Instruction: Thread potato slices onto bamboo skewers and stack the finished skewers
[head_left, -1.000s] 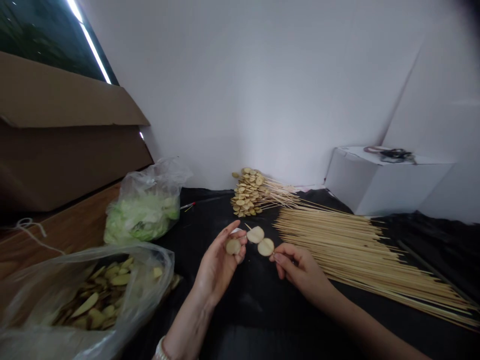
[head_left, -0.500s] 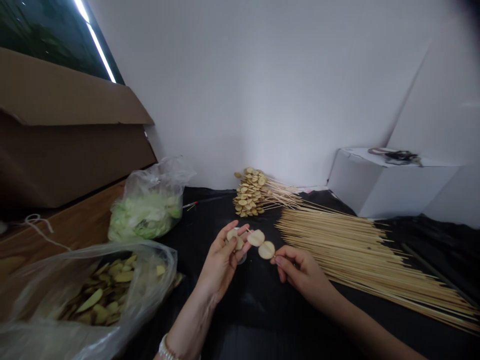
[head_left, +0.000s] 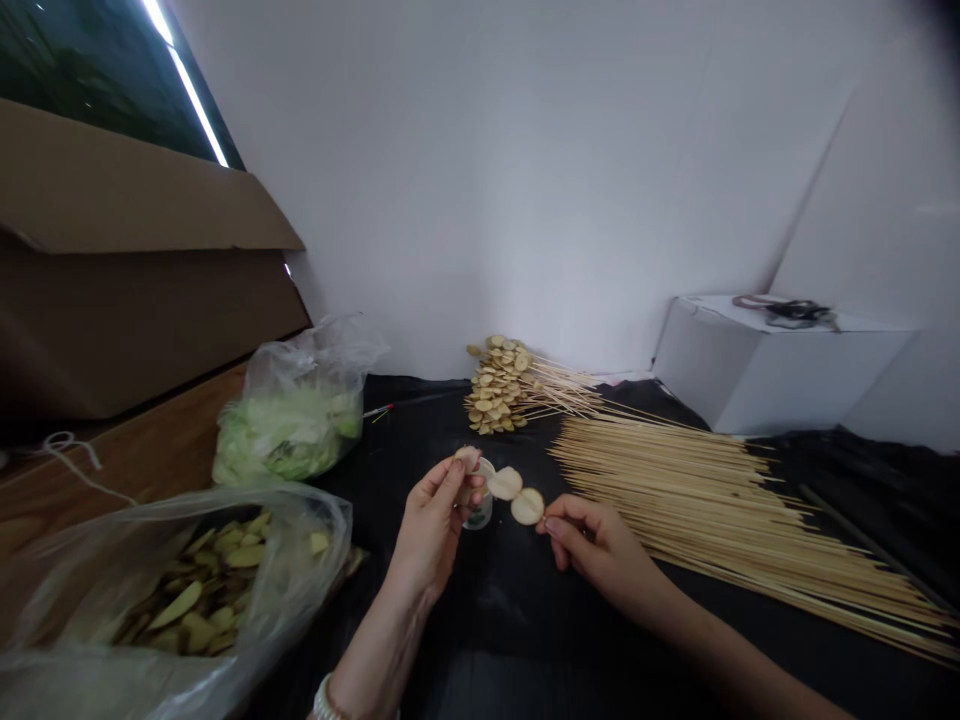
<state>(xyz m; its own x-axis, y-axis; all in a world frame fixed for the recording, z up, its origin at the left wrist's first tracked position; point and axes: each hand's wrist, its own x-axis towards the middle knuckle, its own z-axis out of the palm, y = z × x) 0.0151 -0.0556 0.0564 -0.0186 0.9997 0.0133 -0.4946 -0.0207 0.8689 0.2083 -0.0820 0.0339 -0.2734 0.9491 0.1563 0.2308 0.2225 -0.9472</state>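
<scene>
My left hand (head_left: pixel 442 505) is closed on a pale round potato slice (head_left: pixel 469 459), pinched between thumb and fingers. My right hand (head_left: pixel 581 530) grips the end of a skewer, most of which is hidden. Two potato slices (head_left: pixel 528 506) are threaded side by side on that skewer, between my hands. Behind my left fingers stands a small clear plastic cup (head_left: pixel 480 512), partly covered by the hand. Beyond my hands lies a pile of skewered potato slices (head_left: pixel 496 385), their sticks pointing right.
Many bare bamboo skewers (head_left: pixel 720 500) are spread at the right. An opened plastic bag of potato slices (head_left: pixel 199 590) sits at the left front, with a bag of pale green vegetable (head_left: pixel 289 435) behind it. A cardboard box (head_left: pixel 142 320) and a white box (head_left: pixel 780 370) flank the black-covered table.
My left hand has drawn slightly left and turned, its fingers closing more around the slice. The cup behind it shows more. The skewer has shifted slightly left.
</scene>
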